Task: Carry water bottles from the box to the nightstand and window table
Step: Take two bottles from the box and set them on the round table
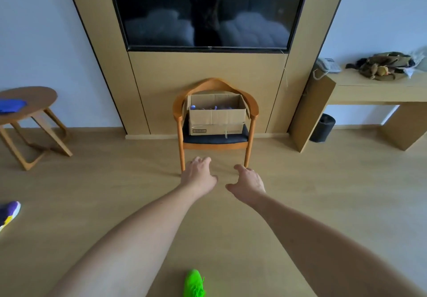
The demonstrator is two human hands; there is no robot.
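An open cardboard box point(217, 117) sits on the dark seat of a wooden armchair point(250, 105) against the panelled wall, straight ahead. Blue bottle caps point(193, 107) show just above the box's front wall; the bottles themselves are mostly hidden inside. My left hand point(198, 172) and my right hand point(248, 184) are stretched forward side by side over the floor, in front of the chair and well short of the box. Both hands hold nothing, with fingers loosely apart.
A round wooden side table point(34, 98) with a blue cloth point(11, 105) stands at the left. A desk point(369, 93) at the right carries a telephone point(328, 64) and a bag point(383, 66); a dark bin point(322, 127) stands below. A television point(208, 10) hangs above the chair.
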